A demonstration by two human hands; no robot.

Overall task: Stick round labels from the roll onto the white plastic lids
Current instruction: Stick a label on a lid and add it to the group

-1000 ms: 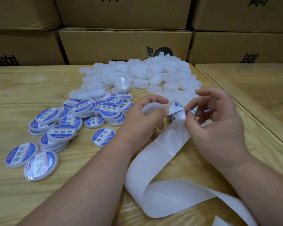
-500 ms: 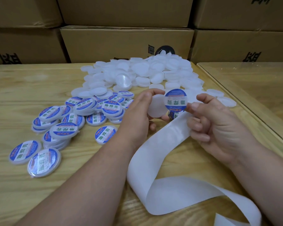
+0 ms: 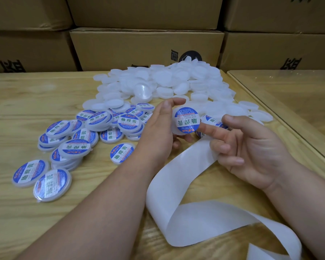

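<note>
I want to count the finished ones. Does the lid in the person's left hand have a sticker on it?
Yes, the lid held up by the left hand carries a round blue and white label, which the right hand presses with its forefinger.

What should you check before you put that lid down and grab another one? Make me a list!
1. Label is on the held lid: ok.
2. Label sits centred: not ok, white rim shows only at the lower left.
3. Label is pressed flat: cannot tell; the right hand index finger touches it.
4. Left hand has a firm grip on the lid: ok.
5. Plain lids are left in the pile: ok.
6. More labels wait on the strip: ok; empty backing trails toward the person.
</note>
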